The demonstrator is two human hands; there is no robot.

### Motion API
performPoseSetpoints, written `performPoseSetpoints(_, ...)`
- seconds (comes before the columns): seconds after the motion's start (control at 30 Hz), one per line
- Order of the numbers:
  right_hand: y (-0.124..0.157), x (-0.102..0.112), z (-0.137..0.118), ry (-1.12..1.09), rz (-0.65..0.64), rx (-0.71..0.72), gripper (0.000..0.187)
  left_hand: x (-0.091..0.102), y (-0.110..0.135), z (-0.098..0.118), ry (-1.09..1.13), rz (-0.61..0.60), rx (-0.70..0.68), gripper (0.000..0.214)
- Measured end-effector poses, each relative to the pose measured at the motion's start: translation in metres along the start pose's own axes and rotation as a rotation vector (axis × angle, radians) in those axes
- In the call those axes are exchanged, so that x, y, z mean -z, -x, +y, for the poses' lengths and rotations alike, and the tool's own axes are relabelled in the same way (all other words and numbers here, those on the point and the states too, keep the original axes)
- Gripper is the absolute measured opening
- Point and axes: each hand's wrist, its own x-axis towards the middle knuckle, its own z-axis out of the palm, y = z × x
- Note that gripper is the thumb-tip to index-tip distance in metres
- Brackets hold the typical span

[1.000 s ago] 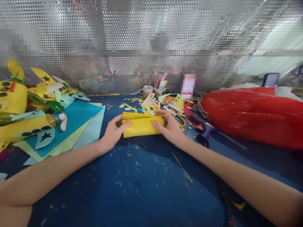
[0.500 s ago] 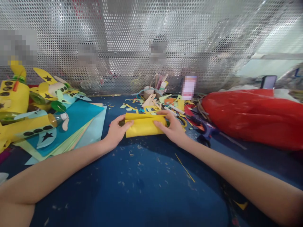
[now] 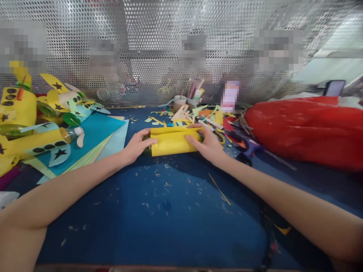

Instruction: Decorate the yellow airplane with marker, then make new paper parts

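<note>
A sheet of yellow paper (image 3: 174, 144) is curled around a bottle lying on its side, with a loose edge standing up along the top. At the left end a bit of the dark bottle (image 3: 148, 150) shows; the rest is covered. My left hand (image 3: 138, 145) grips the left end, thumb in front and fingers behind. My right hand (image 3: 208, 143) holds the right end the same way, its thumb pressing on the paper. Some fingertips are hidden behind the roll.
Decorated bottle planes (image 3: 42, 145) and coloured paper sheets (image 3: 98, 130) lie on the left. Behind my hands are paper scraps (image 3: 181, 113) and a cup of sticks (image 3: 180, 101). Purple-handled scissors (image 3: 249, 146) and a red plastic bag (image 3: 306, 130) are on the right. Perforated metal mesh (image 3: 159, 45) stands at the back.
The view has tilted down a little, so everything sits higher in the picture. Both hands stay on the paper-wrapped bottle, and a little more of its left end shows.
</note>
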Motion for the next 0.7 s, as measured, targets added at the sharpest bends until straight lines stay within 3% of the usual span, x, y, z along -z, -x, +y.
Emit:
performPoseSetpoints(0.13,0.0014,0.0007,-0.0007,0.02,-0.004,-0.007,0.044,0.0034,-0.0032,0.0023,-0.041,-0.046,0.006,0.044)
performPoseSetpoints(0.43,0.0012,-0.0002,0.0035,0.053,-0.012,0.065,0.042,0.0032,0.0004,-0.005,-0.024,-0.01,-0.051,0.042)
performPoseSetpoints(0.7,0.0015,0.0006,-0.0002,0.084,-0.019,0.098,0.037,0.0001,-0.0016,-0.0028,-0.029,0.061,-0.006,0.033)
